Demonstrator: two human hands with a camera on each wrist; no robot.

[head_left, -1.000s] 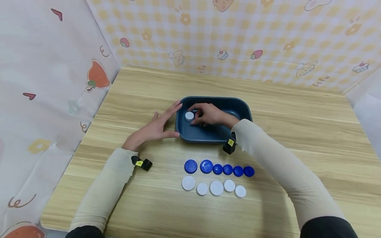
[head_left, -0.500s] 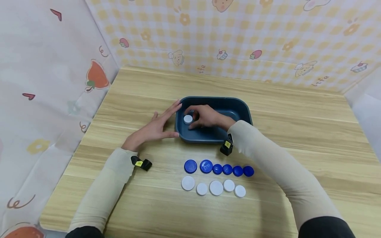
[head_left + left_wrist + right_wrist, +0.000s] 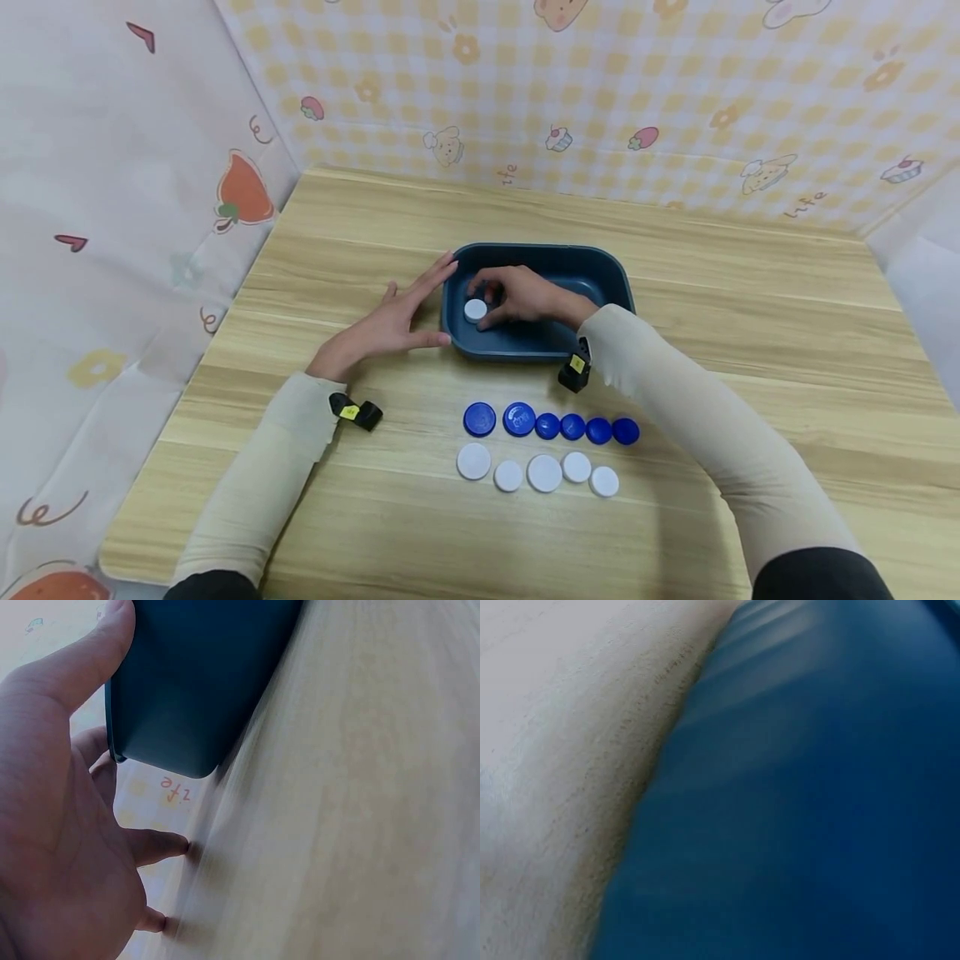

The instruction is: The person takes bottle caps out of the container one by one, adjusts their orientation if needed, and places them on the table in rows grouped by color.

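In the head view a dark blue plastic box (image 3: 551,346) stands on the table. My right hand (image 3: 525,293) reaches into its left part and pinches a white bottle cap (image 3: 475,311) between the thumb and a finger, low over the box floor. The other fingers are bent behind and partly hidden. My left hand (image 3: 386,325) is spread at the box's left end, its thumb and fingertips at the rim; the left wrist view shows the thumb (image 3: 90,656) against the box wall (image 3: 187,682). The right wrist view shows only the sleeve (image 3: 562,750) and blue box surface (image 3: 802,810).
In front of the box lies a row of several blue caps (image 3: 520,419) of two sizes. Nearer still is a row of several white caps (image 3: 544,473). Wooden tabletop (image 3: 787,333) surrounds them, with a patterned cloth (image 3: 600,92) behind.
The white bottle cap has moved slightly toward the near side of the box, with my right thumb and finger around it. The left hand has stayed in place.
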